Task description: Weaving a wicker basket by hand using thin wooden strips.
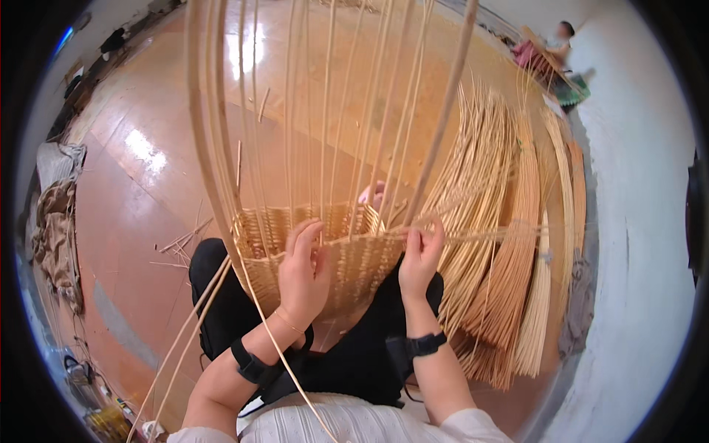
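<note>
A partly woven wicker basket (336,277) rests between my legs, with long upright stakes (325,111) rising from it and loose strands hanging past its left side. My left hand (303,262) is at the basket's near rim, fingers curled closed around the rim or a stake; exactly what is between them is hidden. My right hand (419,262) is at the right end of the rim, its thumb and fingers closed on thin weaving strands (487,235) that stretch off to the right. Dark straps circle both of my wrists.
Large bundles of reeds (498,310) lie on the floor (148,192) to the right, beside a white wall (642,221). Heaped cloth (55,229) and clutter line the left side. Loose sticks (177,244) lie left of my knee. A person (561,48) sits at the upper right.
</note>
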The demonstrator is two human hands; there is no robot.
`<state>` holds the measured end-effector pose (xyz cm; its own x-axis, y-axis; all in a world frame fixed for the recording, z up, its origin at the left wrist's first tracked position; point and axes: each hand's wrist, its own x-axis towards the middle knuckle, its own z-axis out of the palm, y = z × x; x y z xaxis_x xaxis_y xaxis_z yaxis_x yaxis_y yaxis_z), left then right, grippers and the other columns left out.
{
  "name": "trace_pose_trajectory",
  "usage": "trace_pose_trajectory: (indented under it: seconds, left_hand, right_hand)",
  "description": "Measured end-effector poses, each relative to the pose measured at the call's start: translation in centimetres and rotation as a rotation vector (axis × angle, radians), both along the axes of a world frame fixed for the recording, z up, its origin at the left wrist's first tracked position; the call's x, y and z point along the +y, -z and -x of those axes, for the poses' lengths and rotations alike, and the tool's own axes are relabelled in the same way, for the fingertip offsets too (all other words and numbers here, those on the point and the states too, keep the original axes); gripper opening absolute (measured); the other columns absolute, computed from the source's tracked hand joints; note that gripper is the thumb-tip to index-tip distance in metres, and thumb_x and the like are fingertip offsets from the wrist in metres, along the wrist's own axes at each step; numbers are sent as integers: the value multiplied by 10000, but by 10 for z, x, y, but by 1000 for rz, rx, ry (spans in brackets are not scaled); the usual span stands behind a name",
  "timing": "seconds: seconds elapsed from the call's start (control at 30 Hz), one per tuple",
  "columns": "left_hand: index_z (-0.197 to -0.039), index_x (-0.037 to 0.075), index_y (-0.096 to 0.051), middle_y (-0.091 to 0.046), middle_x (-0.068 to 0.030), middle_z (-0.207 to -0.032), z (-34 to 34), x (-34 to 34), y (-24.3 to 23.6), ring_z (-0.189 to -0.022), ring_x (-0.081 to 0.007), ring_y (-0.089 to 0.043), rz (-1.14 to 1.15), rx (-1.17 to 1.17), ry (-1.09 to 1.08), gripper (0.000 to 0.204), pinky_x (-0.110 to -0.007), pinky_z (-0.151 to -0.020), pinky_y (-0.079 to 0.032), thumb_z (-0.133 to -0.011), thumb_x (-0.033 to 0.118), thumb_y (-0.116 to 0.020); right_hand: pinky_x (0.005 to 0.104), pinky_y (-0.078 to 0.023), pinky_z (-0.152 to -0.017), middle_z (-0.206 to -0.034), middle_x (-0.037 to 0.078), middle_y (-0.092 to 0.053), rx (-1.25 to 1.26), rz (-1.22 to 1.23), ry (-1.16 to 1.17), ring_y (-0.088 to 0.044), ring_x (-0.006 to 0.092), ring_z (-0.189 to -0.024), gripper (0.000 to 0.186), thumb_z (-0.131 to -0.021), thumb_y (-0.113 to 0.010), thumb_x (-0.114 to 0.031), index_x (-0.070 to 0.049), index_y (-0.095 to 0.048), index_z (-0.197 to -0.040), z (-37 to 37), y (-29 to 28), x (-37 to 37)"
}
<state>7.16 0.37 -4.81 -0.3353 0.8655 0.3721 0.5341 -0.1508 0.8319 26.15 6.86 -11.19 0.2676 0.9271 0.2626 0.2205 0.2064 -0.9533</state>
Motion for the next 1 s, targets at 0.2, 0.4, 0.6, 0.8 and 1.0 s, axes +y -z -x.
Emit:
trace_pose_trajectory:
  seconds: [0.2,0.4,0.6,0.8,1.0]
  left_hand:
    - [-1171,-5,-605,-684,-209,-1004,-75,56,51,-787,-270,-703,330,-8,207,255,-385,-705,-549,-944,111,-588]
    - [-961,29,-666,-676,-226,-841,-89,54,32,-801,-412,-667,561,-266,184,198,-487,-717,-516,-942,203,-574]
    - [-987,7,-636,-672,-204,-747,-78,54,42,-758,-337,-703,519,-40,100,194,-431,-700,-538,-945,193,-598]
    - [-1163,57,-605,-653,-195,-1092,-11,-27,28,-1016,-363,-654,125,-10,422,253,-427,-797,-552,-912,87,-629]
    - [-1086,8,-585,-566,-106,-979,101,-119,24,-839,-218,-590,163,-315,-192,178,-331,-744,-500,-911,9,-622]
  right_hand:
    - [312,-473,-714,-1015,125,-620,-302,-49,35,-575,192,-806,339,-984,-560,-66,12,-482,-1305,-13,-7,8]
    - [349,-482,-791,-1074,112,-558,-643,-163,-184,-558,227,-880,613,-889,-601,7,-77,-415,-1467,-19,-24,43]
    - [453,-415,-902,-872,82,-601,-1013,-145,-115,-570,311,-949,343,-878,-685,-261,-37,-677,-1138,-42,2,28]
    - [458,-405,-894,-922,100,-622,-991,-267,133,-562,323,-951,194,-878,-681,-233,-50,-695,-943,-23,-25,-6]
    - [418,-507,-720,-833,101,-662,-564,-278,-554,-646,316,-783,90,-835,-716,-90,-81,-668,-911,67,-46,-98]
